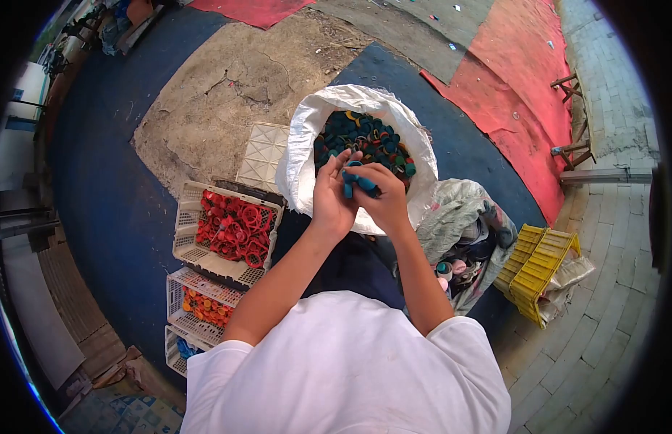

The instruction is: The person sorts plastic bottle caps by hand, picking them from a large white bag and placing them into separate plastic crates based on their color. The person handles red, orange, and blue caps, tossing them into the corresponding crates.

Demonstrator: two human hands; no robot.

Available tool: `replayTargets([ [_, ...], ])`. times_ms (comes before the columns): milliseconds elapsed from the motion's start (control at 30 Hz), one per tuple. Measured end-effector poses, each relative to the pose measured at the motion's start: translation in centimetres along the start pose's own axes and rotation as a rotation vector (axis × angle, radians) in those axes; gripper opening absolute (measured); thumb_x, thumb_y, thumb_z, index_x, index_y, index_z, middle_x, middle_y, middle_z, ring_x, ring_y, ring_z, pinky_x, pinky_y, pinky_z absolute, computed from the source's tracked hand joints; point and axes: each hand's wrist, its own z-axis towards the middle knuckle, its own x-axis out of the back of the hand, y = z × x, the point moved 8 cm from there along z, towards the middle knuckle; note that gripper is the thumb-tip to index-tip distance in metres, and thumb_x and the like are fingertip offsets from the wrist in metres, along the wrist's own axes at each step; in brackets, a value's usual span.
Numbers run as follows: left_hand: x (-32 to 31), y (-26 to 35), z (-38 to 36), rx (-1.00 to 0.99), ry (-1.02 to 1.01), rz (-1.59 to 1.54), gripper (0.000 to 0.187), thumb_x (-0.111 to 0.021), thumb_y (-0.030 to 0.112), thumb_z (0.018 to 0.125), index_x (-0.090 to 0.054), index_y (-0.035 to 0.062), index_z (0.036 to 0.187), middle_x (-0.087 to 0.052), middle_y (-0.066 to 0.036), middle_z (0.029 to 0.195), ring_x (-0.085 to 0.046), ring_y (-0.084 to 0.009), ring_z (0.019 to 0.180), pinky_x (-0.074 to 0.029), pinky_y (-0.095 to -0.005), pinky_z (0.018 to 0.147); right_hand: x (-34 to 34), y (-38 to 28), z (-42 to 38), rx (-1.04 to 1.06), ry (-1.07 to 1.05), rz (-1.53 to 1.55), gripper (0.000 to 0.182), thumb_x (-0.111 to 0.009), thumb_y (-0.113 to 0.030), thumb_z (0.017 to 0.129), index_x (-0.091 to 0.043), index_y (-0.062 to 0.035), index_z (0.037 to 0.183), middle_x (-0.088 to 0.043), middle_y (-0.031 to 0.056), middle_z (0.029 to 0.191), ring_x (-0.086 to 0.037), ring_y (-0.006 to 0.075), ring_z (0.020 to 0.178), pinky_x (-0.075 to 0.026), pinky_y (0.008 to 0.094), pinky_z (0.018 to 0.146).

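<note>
Both my hands are close together over a white woven sack [300, 130] full of small round plastic caps [379, 145], mostly dark green with some orange, yellow and red. In my right hand [385, 197] is a blue plastic piece [358, 182], with a ring-like top and a part pointing down. My left hand [334, 199] is palm up beside it, fingers curled inward near the blue piece. Something small seems to be at the left fingertips, too small to make out.
Left of the sack, a cream crate [188, 235] holds red plastic rings [235, 228]. Below it are crates with orange pieces [206, 307] and blue pieces [185, 347]. On the right are a crumpled sack [452, 210] with mixed items and a yellow crate [528, 267].
</note>
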Motion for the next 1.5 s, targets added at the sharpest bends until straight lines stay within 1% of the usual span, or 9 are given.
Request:
replayTargets([
  [133,1.8,-1.2,1.1,0.015,0.064,-0.092,0.031,-0.052,0.034,0.102,-0.063,0.0083,0.115,-0.066,-0.009,0.120,-0.061,-0.0257,0.117,-0.046,-0.0436,0.108,0.7,-3.0,-0.4,0.043,0.026,-0.087,0.039,-0.076,0.002,0.077,-0.073,-0.0081,0.115,-0.072,0.0122,0.112,-0.071,0.0264,0.100,-0.056,0.0340,0.086],
  [367,2.0,-1.9,0.7,0.089,0.053,-0.251,0.037,-0.045,0.033,0.103,-0.060,0.0093,0.128,-0.064,-0.010,0.129,-0.059,-0.0271,0.122,-0.045,-0.0434,0.110,1.1,-0.6,-1.8,-0.094,0.188,0.078,0.038,-0.075,0.002,0.082,-0.070,-0.0021,0.119,-0.072,0.0126,0.118,-0.067,0.0207,0.114,-0.052,0.0336,0.097],
  [467,1.5,-2.1,0.4,0.129,-0.030,-0.304,0.042,-0.041,0.034,0.104,-0.058,0.0084,0.132,-0.058,-0.012,0.138,-0.053,-0.0292,0.130,-0.040,-0.0451,0.114,0.7,-1.0,-2.0,-0.084,0.301,0.105,0.037,-0.077,-0.002,0.081,-0.072,-0.0020,0.117,-0.071,0.0150,0.122,-0.069,0.0247,0.114,-0.053,0.0359,0.097],
  [533,2.0,-2.0,0.7,0.139,-0.058,-0.321,0.046,-0.039,0.036,0.103,-0.057,0.0073,0.134,-0.052,-0.014,0.147,-0.045,-0.0326,0.140,-0.033,-0.0475,0.119,0.4,-1.3,-1.9,-0.049,0.327,0.133,0.038,-0.077,-0.002,0.081,-0.071,-0.0028,0.118,-0.070,0.0167,0.125,-0.068,0.0270,0.117,-0.053,0.0354,0.098],
  [867,1.9,-1.9,-0.3,0.064,-0.263,-0.372,0.043,-0.032,0.033,0.109,-0.056,0.0105,0.137,-0.055,-0.012,0.142,-0.045,-0.0311,0.139,-0.029,-0.0456,0.123,-2.8,-7.0,-2.4,0.388,0.187,-0.330,0.031,-0.070,0.000,0.083,-0.070,-0.0003,0.114,-0.070,0.0172,0.117,-0.068,0.0311,0.110,-0.052,0.0369,0.095],
  [1100,3.1,-1.9,-0.1,0.072,-0.128,-0.443,0.039,-0.036,0.031,0.108,-0.062,0.0085,0.125,-0.060,-0.011,0.137,-0.055,-0.0298,0.128,-0.038,-0.0460,0.117,-2.7,-7.6,-2.9,0.480,0.109,-0.276,0.027,-0.066,0.002,0.085,-0.070,0.0012,0.111,-0.070,0.0168,0.114,-0.067,0.0314,0.108,-0.051,0.0373,0.095],
  [1233,4.2,-1.6,-0.5,0.074,-0.035,-0.457,0.033,-0.044,0.026,0.106,-0.064,0.0047,0.121,-0.060,-0.015,0.135,-0.055,-0.0346,0.128,-0.040,-0.0486,0.116,1.2,-3.5,-1.5,0.351,0.245,-0.076,0.022,-0.059,0.002,0.088,-0.069,0.0021,0.107,-0.070,0.0148,0.106,-0.064,0.0289,0.101,-0.049,0.0370,0.090],
  [1367,4.0,-1.0,-1.6,0.082,0.028,-0.428,0.030,-0.049,0.023,0.103,-0.065,0.0037,0.119,-0.061,-0.017,0.134,-0.054,-0.0372,0.130,-0.041,-0.0499,0.116,3.3,8.4,2.9,-0.277,0.263,0.069,0.020,-0.062,-0.011,0.096,-0.070,0.0032,0.108,-0.073,0.0124,0.098,-0.070,0.0155,0.086,-0.053,0.0281,0.078],
  [1500,4.6,-1.1,-1.9,0.087,0.071,-0.416,0.027,-0.052,0.022,0.102,-0.067,0.0055,0.118,-0.061,-0.017,0.134,-0.053,-0.0366,0.129,-0.041,-0.0498,0.115,1.7,20.2,7.1,-0.336,-0.046,-0.334,0.034,-0.070,-0.024,0.087,-0.070,-0.0033,0.114,-0.074,0.0159,0.102,-0.071,0.0352,0.097,-0.054,0.0396,0.089],
])
